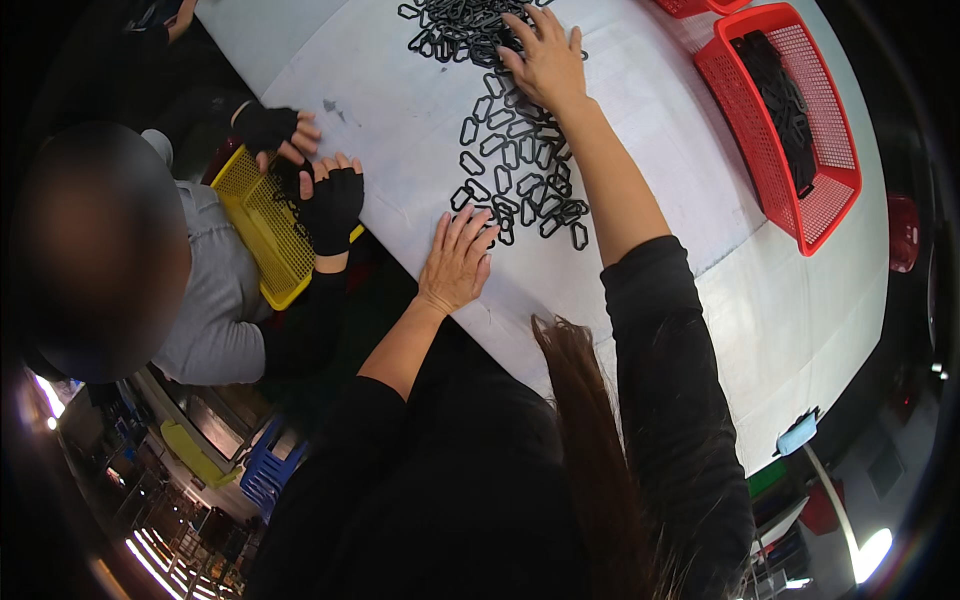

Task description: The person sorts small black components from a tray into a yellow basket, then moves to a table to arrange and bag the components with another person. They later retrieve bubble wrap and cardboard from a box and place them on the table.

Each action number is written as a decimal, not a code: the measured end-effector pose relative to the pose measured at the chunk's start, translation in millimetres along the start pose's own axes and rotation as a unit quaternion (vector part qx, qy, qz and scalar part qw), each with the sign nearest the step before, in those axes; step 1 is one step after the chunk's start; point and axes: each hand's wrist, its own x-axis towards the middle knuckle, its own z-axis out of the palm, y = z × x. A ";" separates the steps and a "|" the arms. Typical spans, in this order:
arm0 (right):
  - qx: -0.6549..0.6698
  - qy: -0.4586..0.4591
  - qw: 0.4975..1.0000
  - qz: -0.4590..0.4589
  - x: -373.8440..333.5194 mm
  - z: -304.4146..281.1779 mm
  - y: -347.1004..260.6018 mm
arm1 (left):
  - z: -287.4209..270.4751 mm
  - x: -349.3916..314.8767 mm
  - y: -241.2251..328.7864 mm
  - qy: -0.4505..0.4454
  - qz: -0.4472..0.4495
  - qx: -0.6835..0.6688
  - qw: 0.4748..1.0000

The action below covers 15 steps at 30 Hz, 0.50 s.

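Note:
Many small black elongated ring-shaped pieces (512, 152) lie spread over the white table, running from a dense heap (462, 25) at the far side toward me. Flat at the near end of the spread rests my left hand (457, 262), fingers stretched out and fingertips touching the closest pieces. My right hand (547, 62) reaches to the far heap with its fingers spread over the edge of the pile. Neither hand appears to hold a piece. Some pieces under the right palm and fingers are hidden.
A red basket (722, 95) with long black pieces stands at the right, part of another red basket (690, 5) beyond it. To my left, a person in black fingerless gloves (333, 210) works over a yellow basket (290, 290). The white table's (640, 90) near edge runs before me.

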 end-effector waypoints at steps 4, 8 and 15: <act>-0.015 -0.046 0.996 -0.071 6.5 14.6 -24.7 | 2.1 -1.1 -1.1 0.017 -0.001 -0.009 1.000; 0.037 -0.109 0.972 -0.204 -32.3 -5.1 -32.9 | 1.2 -1.8 -0.8 0.024 -0.001 -0.016 1.000; 0.033 -0.215 0.958 -0.187 -112.8 -68.8 -41.1 | 0.2 -4.3 -0.9 0.025 -0.007 0.003 1.000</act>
